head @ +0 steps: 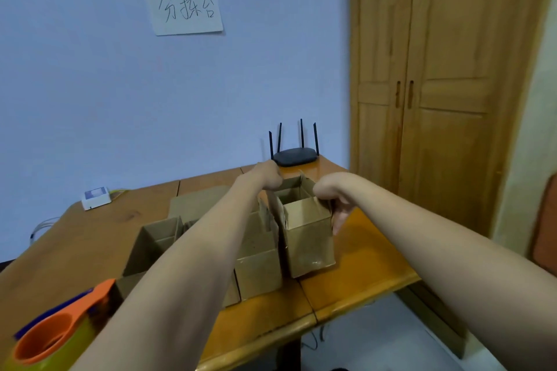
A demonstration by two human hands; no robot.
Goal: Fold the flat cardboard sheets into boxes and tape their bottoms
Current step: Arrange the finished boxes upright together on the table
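Observation:
An open-topped cardboard box (307, 238) stands upright on the wooden table (361, 262), far right of a row of folded boxes. My left hand (266, 175) grips its far-left top rim, fingers curled over the edge. At the box's right top edge, my right hand (331, 196) holds the rim, with fingers pointing down the right wall. A second box (259, 262) stands just to its left, a third box (153, 244) further left, partly hidden by my left forearm. An orange tape dispenser (60, 331) with yellowish tape lies at the near left.
Flat cardboard sheets (199, 202) lie behind the boxes. A black router (295, 156) with several antennas sits at the table's far edge. A small white device (95, 197) with cables is at the far left. A wooden wardrobe (437, 69) stands to the right.

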